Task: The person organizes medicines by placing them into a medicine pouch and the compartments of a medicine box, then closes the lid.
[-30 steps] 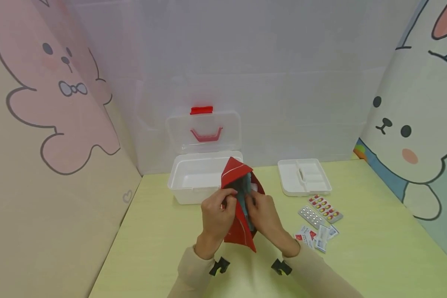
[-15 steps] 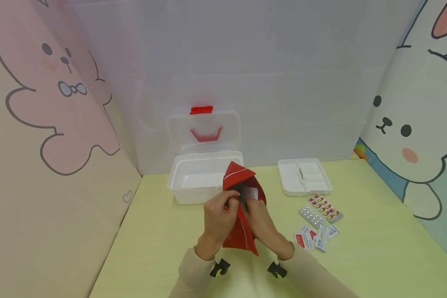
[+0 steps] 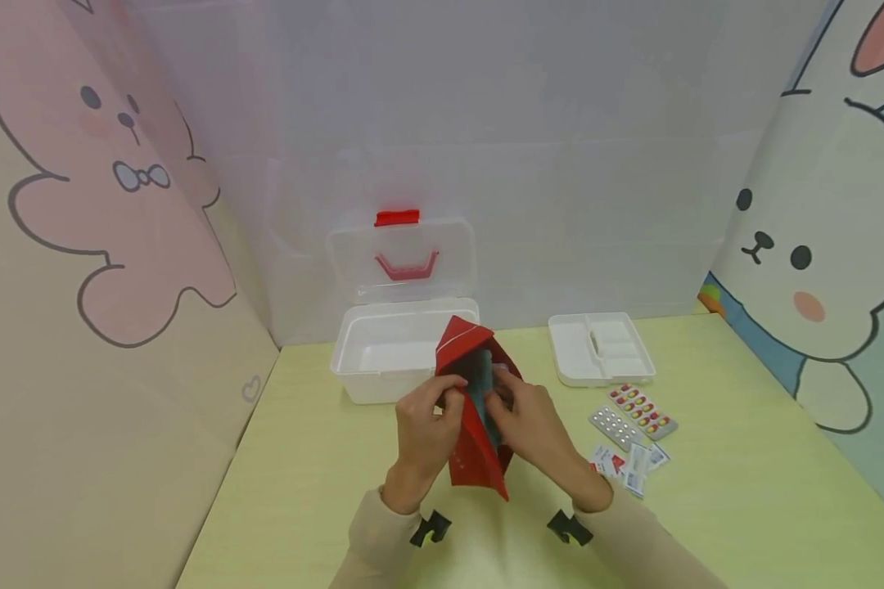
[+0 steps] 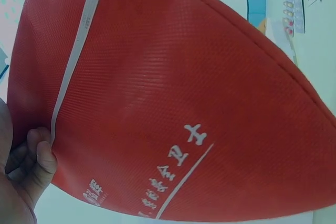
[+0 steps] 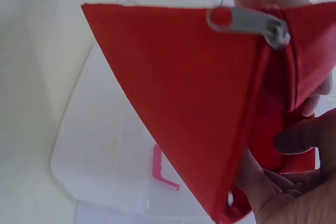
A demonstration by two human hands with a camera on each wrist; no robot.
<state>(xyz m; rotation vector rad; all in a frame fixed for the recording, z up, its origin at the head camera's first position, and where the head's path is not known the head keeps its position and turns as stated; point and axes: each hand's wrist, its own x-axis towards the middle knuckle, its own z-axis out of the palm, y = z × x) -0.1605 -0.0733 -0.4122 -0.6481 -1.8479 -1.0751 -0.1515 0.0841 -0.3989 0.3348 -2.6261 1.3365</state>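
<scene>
A red fabric zipper pouch (image 3: 479, 458) with white lettering is held gaping, tilted upright above the table. At its near side my left hand (image 3: 423, 417) pinches the rim between thumb and fingers; the left wrist view shows this hand (image 4: 29, 166) at the panel's edge. My right hand (image 3: 526, 413) is at the mouth's right side, its curled thumb and fingers gripping the pouch's edge. The right wrist view shows its thumb (image 5: 299, 137) against the red wall and a grey zipper pull (image 5: 252, 22). A bluish-green strip (image 3: 480, 372) shows inside the mouth.
Behind the pouch stands a white plastic box (image 3: 383, 384), its clear lid (image 3: 405, 245) raised. A white divided tray (image 3: 600, 372) lies right of it. Nearer are a capsule blister pack (image 3: 642, 409), a silver blister pack (image 3: 615, 427) and several small sachets (image 3: 637, 466).
My right hand went deeper into the pouch, then came back out to the right edge. A white item visible inside half a second ago is mostly covered now, and the bluish-green strip shows again.
</scene>
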